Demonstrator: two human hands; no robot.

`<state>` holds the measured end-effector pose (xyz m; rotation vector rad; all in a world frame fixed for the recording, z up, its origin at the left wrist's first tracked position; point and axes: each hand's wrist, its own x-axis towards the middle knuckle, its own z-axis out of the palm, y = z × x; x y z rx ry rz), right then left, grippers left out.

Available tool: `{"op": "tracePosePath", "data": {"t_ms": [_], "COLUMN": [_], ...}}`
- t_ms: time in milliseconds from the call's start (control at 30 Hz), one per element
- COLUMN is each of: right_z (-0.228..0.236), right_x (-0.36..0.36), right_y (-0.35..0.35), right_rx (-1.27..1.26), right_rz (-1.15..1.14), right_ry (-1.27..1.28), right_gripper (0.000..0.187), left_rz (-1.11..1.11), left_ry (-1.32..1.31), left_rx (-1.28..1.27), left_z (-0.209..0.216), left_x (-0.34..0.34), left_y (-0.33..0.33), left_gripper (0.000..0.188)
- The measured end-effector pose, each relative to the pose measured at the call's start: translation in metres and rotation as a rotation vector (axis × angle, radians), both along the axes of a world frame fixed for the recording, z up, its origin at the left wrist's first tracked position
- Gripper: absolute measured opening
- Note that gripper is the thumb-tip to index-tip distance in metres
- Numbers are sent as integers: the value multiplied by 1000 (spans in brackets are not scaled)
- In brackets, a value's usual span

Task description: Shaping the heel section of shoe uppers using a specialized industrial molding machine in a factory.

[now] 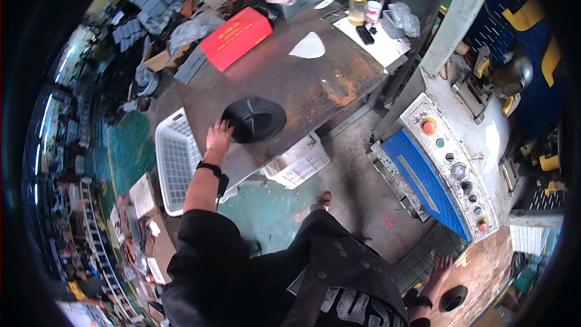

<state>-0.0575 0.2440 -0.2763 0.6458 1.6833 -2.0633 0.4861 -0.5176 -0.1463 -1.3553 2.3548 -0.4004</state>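
Observation:
On the dark metal table (290,82) lies a black cap (259,120), its surface marked by a pale line. My left hand (218,138) is at the cap's left edge, fingers curled onto it; the thumb is hard to see. Far to the lower right, my right hand (439,274) is held with its fingers stretched out and nothing in them. Beside that hand, a small black round piece with a hollow middle (452,298) rests on a worn wooden surface (487,266). Whether the right hand touches this surface cannot be made out.
White plastic baskets (172,175) stand left of and below the table. A red box (236,37), a white sheet piece (310,46) and a capped jar (357,7) lie farther back. On the right is a machine panel (451,163) with buttons and a blue front.

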Motion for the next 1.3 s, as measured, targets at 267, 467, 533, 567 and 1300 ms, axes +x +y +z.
{"op": "tracePosePath", "data": {"t_ms": [267, 467, 533, 567, 1300], "right_z": [185, 263, 268, 267, 377], "right_x": [81, 111, 97, 88, -209], "right_y": [-358, -423, -404, -388, -451], "right_rx": [-3, 407, 366, 300, -832], "right_rz": [902, 1259, 1359, 1447, 447], "right_ry": [446, 1349, 1291, 1195, 441], "right_gripper": [34, 67, 61, 58, 19], "left_rz": [-566, -932, -1006, -998, -587], "left_ry": [306, 261, 236, 207, 1170], "left_rx": [534, 1342, 1504, 1602, 1498], "left_z": [27, 131, 146, 152, 341], "left_x": [-107, -291, -335, -355, -676], "left_y": [-13, 108, 141, 154, 157], "left_gripper": [12, 25, 28, 31, 58]}}
